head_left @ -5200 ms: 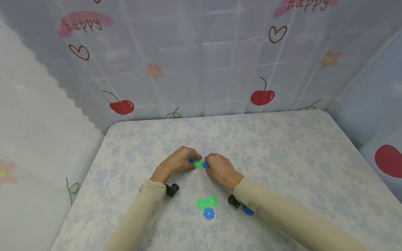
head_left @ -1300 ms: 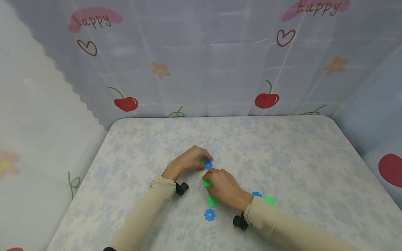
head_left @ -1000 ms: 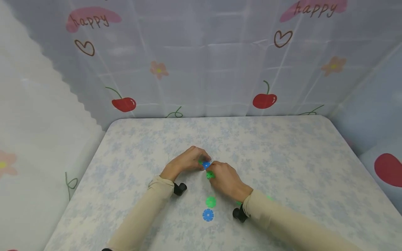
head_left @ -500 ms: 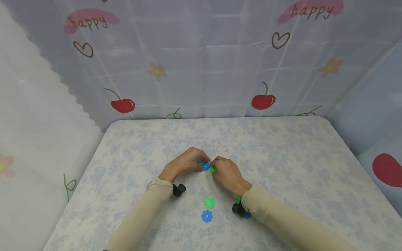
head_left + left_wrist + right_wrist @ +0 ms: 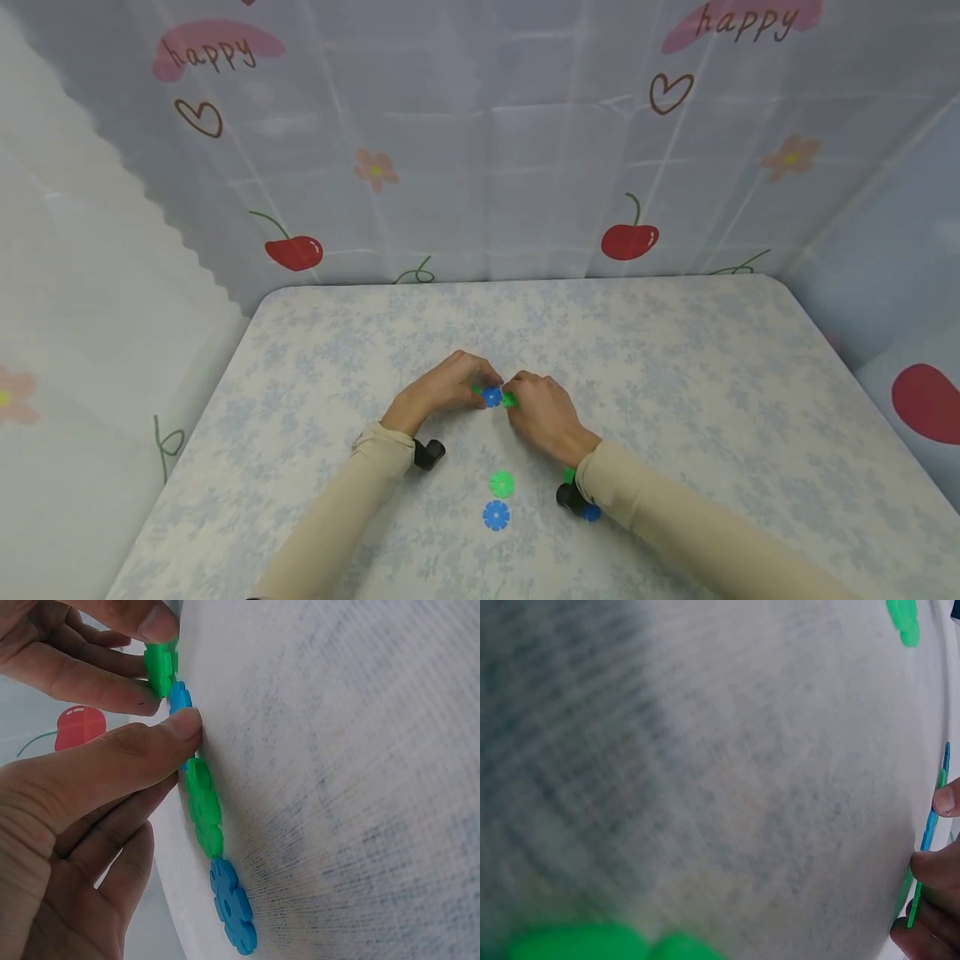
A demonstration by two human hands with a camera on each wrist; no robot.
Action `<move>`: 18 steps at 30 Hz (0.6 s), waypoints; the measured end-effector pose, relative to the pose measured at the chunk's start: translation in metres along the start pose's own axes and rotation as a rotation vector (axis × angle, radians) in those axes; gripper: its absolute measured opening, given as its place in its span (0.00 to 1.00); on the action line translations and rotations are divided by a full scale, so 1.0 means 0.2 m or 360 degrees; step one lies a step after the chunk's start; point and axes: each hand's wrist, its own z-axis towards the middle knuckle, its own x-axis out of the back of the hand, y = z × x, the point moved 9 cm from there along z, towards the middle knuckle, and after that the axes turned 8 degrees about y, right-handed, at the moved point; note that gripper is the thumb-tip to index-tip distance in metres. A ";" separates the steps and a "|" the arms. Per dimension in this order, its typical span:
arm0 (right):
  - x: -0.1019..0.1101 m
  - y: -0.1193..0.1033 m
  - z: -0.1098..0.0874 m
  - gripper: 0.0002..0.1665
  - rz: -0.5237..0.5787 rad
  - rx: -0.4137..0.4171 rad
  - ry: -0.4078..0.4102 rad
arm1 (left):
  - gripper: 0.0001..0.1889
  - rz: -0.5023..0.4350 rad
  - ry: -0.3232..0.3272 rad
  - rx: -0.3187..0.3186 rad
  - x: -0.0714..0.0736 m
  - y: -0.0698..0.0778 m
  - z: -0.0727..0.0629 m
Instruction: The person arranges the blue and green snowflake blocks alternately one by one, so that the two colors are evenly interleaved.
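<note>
Several notched, flower-shaped plastic discs form a chain between the two hands, low over the table. My left hand (image 5: 442,389) pinches the chain at a blue disc (image 5: 180,695) between thumb and fingers. Toward the left, a green disc (image 5: 204,810) and another blue disc (image 5: 233,907) extend from it, mostly hidden by the hand in the head view. My right hand (image 5: 546,418) pinches a green disc (image 5: 159,669) by its edge, up against the chain's right end. In the right wrist view this green disc stands on edge between the fingertips.
Nearer the body lie a loose green disc (image 5: 502,483) and a blue disc (image 5: 496,515). Beside the right wrist's black camera (image 5: 572,497) another green disc (image 5: 569,474) and blue disc (image 5: 592,512) show partly. A floral cloth covers the table (image 5: 360,333); printed curtains (image 5: 480,167) surround it.
Earlier a blue disc met the chain's green one. Since then my right hand has brought a green disc up from the loose pile to the blue disc's right edge. My left hand stays nearly still.
</note>
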 end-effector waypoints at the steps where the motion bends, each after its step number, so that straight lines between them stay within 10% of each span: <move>1: 0.00 0.00 0.00 0.14 -0.0011 0.0006 0.0006 | 0.20 -0.0003 -0.0001 0.0001 0.00 0.00 0.00; 18: -0.01 0.02 0.00 0.16 0.0009 -0.0074 -0.0063 | 0.20 -0.0001 0.0021 -0.0016 0.00 0.00 0.00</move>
